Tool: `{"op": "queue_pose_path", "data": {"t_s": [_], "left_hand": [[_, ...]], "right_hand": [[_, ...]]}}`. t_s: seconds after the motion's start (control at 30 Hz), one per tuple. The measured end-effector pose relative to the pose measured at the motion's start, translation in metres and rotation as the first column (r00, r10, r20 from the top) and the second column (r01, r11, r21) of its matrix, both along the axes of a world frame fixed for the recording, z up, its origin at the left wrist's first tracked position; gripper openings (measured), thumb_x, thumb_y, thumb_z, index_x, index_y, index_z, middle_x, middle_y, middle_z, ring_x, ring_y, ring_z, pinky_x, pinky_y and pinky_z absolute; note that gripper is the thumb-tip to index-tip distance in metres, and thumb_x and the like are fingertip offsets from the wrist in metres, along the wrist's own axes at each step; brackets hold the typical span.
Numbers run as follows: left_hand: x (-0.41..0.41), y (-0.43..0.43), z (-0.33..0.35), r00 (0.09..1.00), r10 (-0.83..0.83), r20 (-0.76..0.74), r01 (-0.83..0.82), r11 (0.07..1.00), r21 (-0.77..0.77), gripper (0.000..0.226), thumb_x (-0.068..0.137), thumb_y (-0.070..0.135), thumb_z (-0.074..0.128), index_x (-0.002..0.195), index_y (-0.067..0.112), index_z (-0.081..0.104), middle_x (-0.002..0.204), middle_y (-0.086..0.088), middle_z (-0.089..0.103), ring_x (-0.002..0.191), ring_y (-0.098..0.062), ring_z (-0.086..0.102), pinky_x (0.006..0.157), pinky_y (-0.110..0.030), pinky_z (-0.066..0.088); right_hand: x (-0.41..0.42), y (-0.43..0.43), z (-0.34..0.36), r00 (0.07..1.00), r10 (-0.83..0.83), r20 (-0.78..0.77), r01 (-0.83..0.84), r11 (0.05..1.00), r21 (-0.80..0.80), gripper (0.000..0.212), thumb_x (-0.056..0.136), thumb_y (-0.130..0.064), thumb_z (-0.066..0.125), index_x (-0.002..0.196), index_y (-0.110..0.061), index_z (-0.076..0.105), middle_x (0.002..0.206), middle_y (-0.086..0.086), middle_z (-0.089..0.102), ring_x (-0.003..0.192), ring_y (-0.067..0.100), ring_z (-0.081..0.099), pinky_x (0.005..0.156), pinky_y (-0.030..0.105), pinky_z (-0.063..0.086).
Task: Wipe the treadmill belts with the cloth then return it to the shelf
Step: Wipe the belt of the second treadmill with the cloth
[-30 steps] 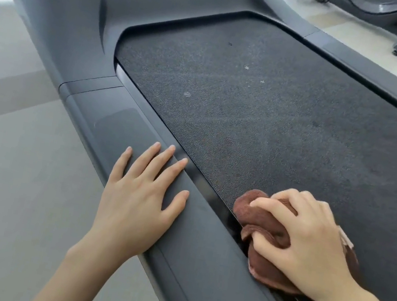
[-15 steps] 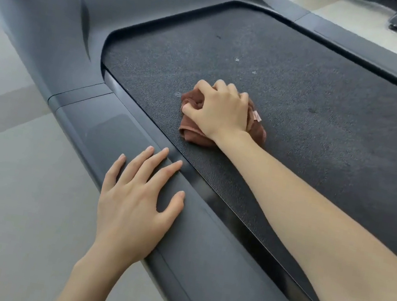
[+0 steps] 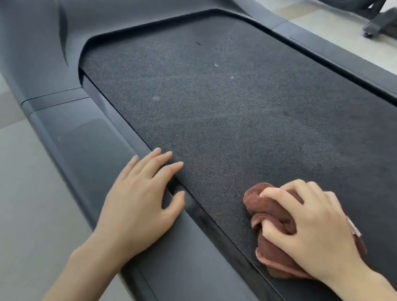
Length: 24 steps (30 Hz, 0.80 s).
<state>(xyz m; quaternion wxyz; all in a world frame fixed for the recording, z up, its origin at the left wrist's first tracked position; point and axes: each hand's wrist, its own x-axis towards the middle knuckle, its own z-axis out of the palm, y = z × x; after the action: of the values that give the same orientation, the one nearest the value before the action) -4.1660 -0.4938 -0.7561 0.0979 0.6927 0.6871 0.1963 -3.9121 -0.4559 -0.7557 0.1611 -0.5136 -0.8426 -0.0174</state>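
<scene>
Our left hand lies flat, fingers straight, on the treadmill's near side rail, likely bracing our lean. Our right hand grips the bunched brown cloth and presses it onto the belt by its near edge, so the wad scrubs firmly.

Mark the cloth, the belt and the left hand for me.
cloth (image 3: 267,210), head view, on its bunched brown fold.
belt (image 3: 224,117), head view, on the bare textured surface.
left hand (image 3: 140,203), head view, on the back of the hand.
</scene>
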Motion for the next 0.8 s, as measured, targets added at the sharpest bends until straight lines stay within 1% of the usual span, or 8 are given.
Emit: {"op": "queue_pose_path", "data": {"t_s": [0.07,0.2,0.27,0.33,0.47,0.57,0.7,0.8], "left_hand": [[0.017,0.019,0.001,0.997,-0.07,-0.012,0.07,0.998,-0.006,0.054,0.09,0.044,0.046,0.141,0.025,0.039,0.151,0.006,0.029,0.143,-0.01,0.013,0.117,-0.032,0.008],[0.05,0.05,-0.007,0.989,-0.132,-0.066,0.13,0.991,-0.031,0.063,0.091,0.052,0.033,0.147,0.029,0.02,0.157,0.006,0.012,0.144,-0.011,0.0,0.116,-0.033,-0.001],[0.057,0.053,-0.017,0.978,-0.155,-0.142,0.147,0.987,-0.068,0.063,0.092,0.055,0.025,0.148,0.03,0.013,0.158,0.005,0.004,0.144,-0.013,-0.006,0.116,-0.036,-0.006],[0.057,0.052,-0.023,0.968,-0.158,-0.193,0.146,0.986,-0.077,0.064,0.091,0.058,0.018,0.149,0.031,0.01,0.158,0.006,0.001,0.144,-0.013,-0.009,0.115,-0.036,-0.009],[0.055,0.052,-0.023,0.966,-0.156,-0.208,0.145,0.987,-0.064,0.066,0.088,0.06,0.016,0.148,0.033,0.01,0.158,0.007,0.003,0.144,-0.012,-0.007,0.116,-0.036,-0.007],[0.055,0.052,-0.023,0.962,-0.166,-0.217,0.154,0.985,-0.073,0.066,0.088,0.06,0.017,0.148,0.034,0.01,0.158,0.007,0.002,0.144,-0.012,-0.006,0.116,-0.036,-0.007],[0.053,0.053,-0.024,0.959,-0.171,-0.227,0.16,0.985,-0.066,0.064,0.092,0.061,0.02,0.148,0.033,0.011,0.158,0.007,0.003,0.144,-0.012,-0.006,0.115,-0.035,-0.007],[0.054,0.052,-0.023,0.958,-0.169,-0.231,0.155,0.985,-0.077,0.07,0.085,0.065,0.008,0.148,0.034,0.011,0.157,0.009,0.003,0.144,-0.011,-0.007,0.115,-0.034,-0.007]], "right_hand": [[-0.002,0.011,0.0,1.0,0.012,-0.024,-0.012,1.0,0.001,0.038,0.07,-0.049,0.048,0.094,-0.028,0.067,0.082,-0.002,0.058,0.08,0.026,0.058,0.072,0.041,0.045],[-0.025,0.063,-0.005,0.998,-0.025,-0.053,0.028,0.999,0.044,0.041,0.073,-0.053,0.043,0.095,-0.028,0.065,0.081,0.0,0.059,0.081,0.026,0.058,0.072,0.039,0.042],[-0.033,0.102,-0.008,0.995,-0.083,-0.051,0.086,0.994,0.06,0.043,0.075,-0.056,0.04,0.1,-0.029,0.063,0.085,0.001,0.06,0.086,0.027,0.057,0.074,0.038,0.04],[-0.039,0.144,-0.01,0.987,-0.158,-0.03,0.159,0.986,0.053,0.04,0.08,-0.055,0.043,0.105,-0.031,0.06,0.094,0.003,0.061,0.094,0.028,0.056,0.079,0.038,0.038],[-0.052,0.188,-0.012,0.955,-0.295,-0.013,0.295,0.955,0.023,0.038,0.084,-0.054,0.046,0.111,-0.03,0.057,0.108,0.007,0.059,0.106,0.029,0.051,0.087,0.04,0.035],[-0.046,0.164,-0.014,0.957,-0.291,-0.016,0.291,0.955,0.057,0.036,0.084,-0.05,0.045,0.109,-0.028,0.057,0.105,0.007,0.058,0.103,0.029,0.05,0.085,0.04,0.033],[-0.004,0.09,-0.007,0.991,-0.128,-0.03,0.129,0.991,0.025,0.044,0.074,-0.053,0.037,0.102,-0.029,0.061,0.092,0.001,0.057,0.093,0.025,0.053,0.079,0.039,0.036],[0.062,0.04,-0.001,0.997,-0.071,-0.027,0.07,0.997,-0.019,0.043,0.072,-0.048,0.044,0.101,-0.026,0.067,0.089,0.0,0.06,0.087,0.025,0.057,0.077,0.041,0.042]]}}
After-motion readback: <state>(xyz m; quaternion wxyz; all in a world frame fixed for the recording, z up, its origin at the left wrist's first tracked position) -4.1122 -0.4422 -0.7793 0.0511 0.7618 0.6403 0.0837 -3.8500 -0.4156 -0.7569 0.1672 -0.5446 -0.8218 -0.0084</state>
